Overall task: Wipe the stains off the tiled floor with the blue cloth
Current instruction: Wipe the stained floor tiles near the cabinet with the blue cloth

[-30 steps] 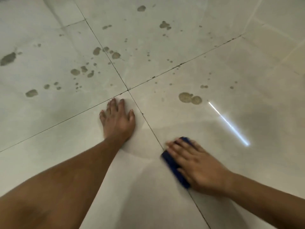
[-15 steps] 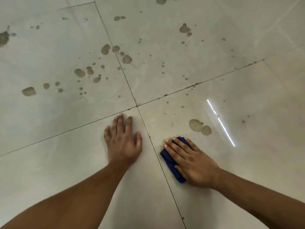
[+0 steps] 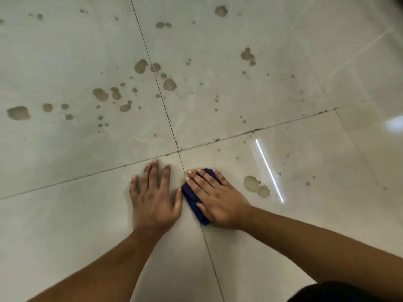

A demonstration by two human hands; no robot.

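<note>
Blue cloth folded small, dark blue, lying on tiled floor just right of the grout cross, at about 5 o'clock from it; right hand flat on top, fingers spread and pressing down, not pinching, covering most of it; only its left edge and a far tip show; left hand flat on bare tile beside it, fingers splayed, thumb nearly touching cloth edge; double brown stain at 3 o'clock from cloth, near a bright light streak; many brown splotches from 10 to 1 o'clock, well apart; tile under forearms looks clean.
</note>
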